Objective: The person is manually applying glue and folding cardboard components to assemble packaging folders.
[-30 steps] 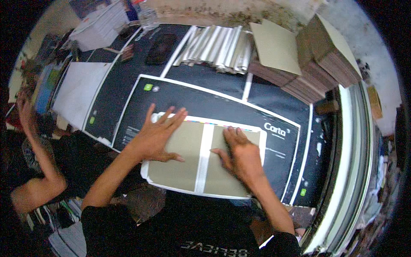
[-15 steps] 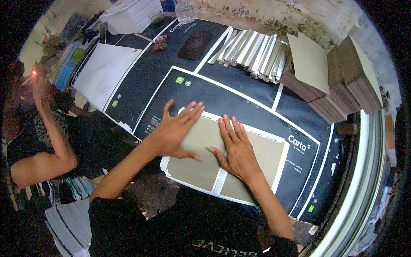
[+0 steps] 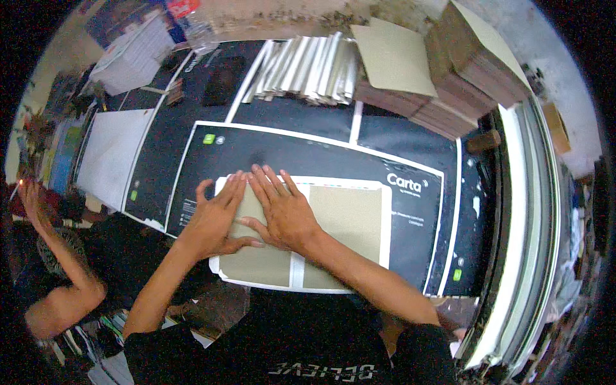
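Note:
A white paper sheet point(image 3: 385, 240) lies in front of me with two tan-grey boards on it, one on each side of a narrow white strip point(image 3: 297, 269). My left hand point(image 3: 215, 221) rests flat over the top left part of the left board point(image 3: 256, 273), fingers stretched out and thumb spread. Beside it, my right hand point(image 3: 282, 215) lies with spread fingers on the same board, its fingertips at the sheet's far edge. The two hands nearly touch at the fingertips. The right board point(image 3: 350, 221) is uncovered apart from my right forearm crossing its lower part.
Black printed sheets point(image 3: 333, 157) cover the table. Beyond lie a row of white strips point(image 3: 301, 67), stacked cut boards point(image 3: 398, 61) and a dark phone point(image 3: 223, 83). A paper stack point(image 3: 131, 58) stands far left. Another person's arm point(image 3: 70, 256) holds something lit at the left.
My right hand has slid left across the strip onto the left board, close to my left hand. The whole view has shifted, so the table's things appear farther left.

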Demonstrator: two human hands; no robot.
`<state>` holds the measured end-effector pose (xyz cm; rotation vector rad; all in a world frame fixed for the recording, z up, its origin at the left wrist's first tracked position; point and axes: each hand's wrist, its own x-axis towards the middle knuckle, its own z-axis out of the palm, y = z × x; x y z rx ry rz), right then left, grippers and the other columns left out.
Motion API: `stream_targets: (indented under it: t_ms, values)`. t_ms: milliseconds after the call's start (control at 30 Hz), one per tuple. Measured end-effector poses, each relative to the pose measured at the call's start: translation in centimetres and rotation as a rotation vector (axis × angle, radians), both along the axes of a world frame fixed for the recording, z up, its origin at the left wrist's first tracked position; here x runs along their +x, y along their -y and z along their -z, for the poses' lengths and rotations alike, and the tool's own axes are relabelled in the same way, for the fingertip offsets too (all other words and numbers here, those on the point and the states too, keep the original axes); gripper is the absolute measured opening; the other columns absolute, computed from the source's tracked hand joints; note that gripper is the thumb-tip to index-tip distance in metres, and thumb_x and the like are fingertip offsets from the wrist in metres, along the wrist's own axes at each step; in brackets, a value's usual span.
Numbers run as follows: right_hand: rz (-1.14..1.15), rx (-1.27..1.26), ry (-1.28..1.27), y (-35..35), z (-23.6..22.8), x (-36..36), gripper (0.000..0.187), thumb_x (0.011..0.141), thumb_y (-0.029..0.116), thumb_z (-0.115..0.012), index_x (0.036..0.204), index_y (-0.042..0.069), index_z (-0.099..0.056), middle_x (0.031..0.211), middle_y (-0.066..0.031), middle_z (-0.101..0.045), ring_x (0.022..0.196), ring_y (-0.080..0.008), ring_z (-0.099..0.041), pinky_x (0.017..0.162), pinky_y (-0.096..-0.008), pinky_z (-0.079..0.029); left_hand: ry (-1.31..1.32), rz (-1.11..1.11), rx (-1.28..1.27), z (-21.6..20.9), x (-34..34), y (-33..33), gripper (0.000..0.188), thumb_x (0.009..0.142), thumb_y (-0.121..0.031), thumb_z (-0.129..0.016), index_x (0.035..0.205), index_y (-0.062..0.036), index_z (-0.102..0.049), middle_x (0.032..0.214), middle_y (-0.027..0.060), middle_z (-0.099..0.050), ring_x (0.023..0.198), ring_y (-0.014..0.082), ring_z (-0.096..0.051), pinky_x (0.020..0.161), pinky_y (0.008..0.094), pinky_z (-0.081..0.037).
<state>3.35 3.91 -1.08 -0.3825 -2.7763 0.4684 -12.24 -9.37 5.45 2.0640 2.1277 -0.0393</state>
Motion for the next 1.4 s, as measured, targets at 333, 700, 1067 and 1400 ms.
stream_targets:
  t_ms: [333, 700, 1067, 1400]
  values:
    - [0.356, 0.118, 0.164, -3.6, -3.7, 12.2, 0.11, 0.089, 0.08, -0.048, 0.152, -0.01, -0.034, 0.158, -0.0263, -0.036, 0.152, -0.0365, -0.028, 0.127, -0.0516, -0.012, -0.16, -0.034, -0.087, -1.9, 0.9, -2.3, 0.124, 0.06, -0.07, -0.084, 0.141, 0.0151, -0.045, 0.139, 0.0282, -0.057, 0.125, 0.0361, -0.062, 0.117, 0.0632, -0.018]
    - [0.402, 0.007, 0.166, -2.2, -3.0, 13.7, 0.102, 0.085, 0.059, -0.074, 0.144, -0.016, -0.041, 0.148, -0.0427, -0.039, 0.14, -0.0555, -0.039, 0.119, -0.0519, -0.033, 0.24, 0.053, 0.092, 2.6, 9.7, -12.9, 0.074, 0.069, -0.036, -0.09, 0.13, -0.0053, -0.06, 0.127, 0.02, -0.06, 0.123, 0.0398, -0.056, 0.101, 0.0611, -0.038]
    - [0.137, -1.858, -0.927, -8.0, -3.7, 21.7, 0.099, 0.095, 0.08, -0.034, 0.153, -0.001, -0.04, 0.142, -0.023, -0.057, 0.132, -0.0324, -0.054, 0.116, -0.0514, -0.036, 1.022, 0.341, 0.212, -5.4, 2.7, -15.4, 0.026, 0.09, -0.026, -0.078, 0.101, -0.0042, -0.069, 0.097, 0.0054, -0.068, 0.097, 0.016, -0.063, 0.085, 0.0363, -0.053]
    - [0.529, -0.923, 0.027, -13.4, -12.0, 18.8, 0.048, 0.067, 0.02, -0.096, 0.106, 0.001, -0.075, 0.095, -0.0092, -0.077, 0.084, -0.0189, -0.073, 0.077, -0.0352, -0.059, 2.549, -0.054, 0.484, -3.7, -1.1, -5.0, 0.098, 0.092, -0.079, -0.045, 0.154, -0.0032, -0.041, 0.151, 0.0199, -0.051, 0.14, 0.0349, -0.049, 0.12, 0.0521, -0.032]
